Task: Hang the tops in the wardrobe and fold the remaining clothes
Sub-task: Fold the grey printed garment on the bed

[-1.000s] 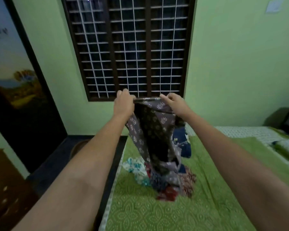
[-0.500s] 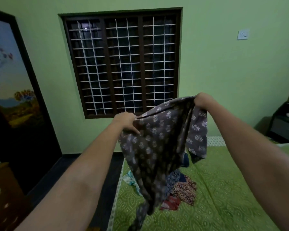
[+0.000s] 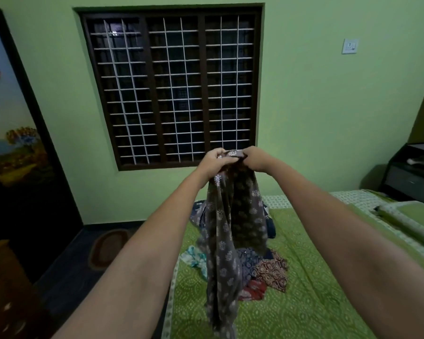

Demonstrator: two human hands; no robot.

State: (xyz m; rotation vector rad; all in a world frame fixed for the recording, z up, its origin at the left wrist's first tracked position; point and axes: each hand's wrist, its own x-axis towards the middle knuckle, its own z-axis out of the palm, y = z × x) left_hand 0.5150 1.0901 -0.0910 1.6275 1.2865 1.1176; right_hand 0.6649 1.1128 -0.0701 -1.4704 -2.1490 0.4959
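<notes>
A grey garment (image 3: pixel 230 231) with a white flower print hangs in the air over the bed. My left hand (image 3: pixel 213 162) and my right hand (image 3: pixel 256 159) grip its top edge close together, at arm's length in front of the window. The cloth drops in long folds down to the bedspread. Behind and under it lies a pile of clothes (image 3: pixel 262 267) in blue, teal, maroon and red prints.
The bed has a green patterned bedspread (image 3: pixel 311 289). A dark wardrobe door (image 3: pixel 15 133) with a landscape picture stands at the left. A brown laundry basket (image 3: pixel 3 285) sits at lower left, an oval mat (image 3: pixel 108 248) on the floor. A black side table (image 3: pixel 411 172) stands at right.
My hands were apart with the garment spread wide half a second ago. They have come together at the top edge, and the cloth now hangs bunched and narrow.
</notes>
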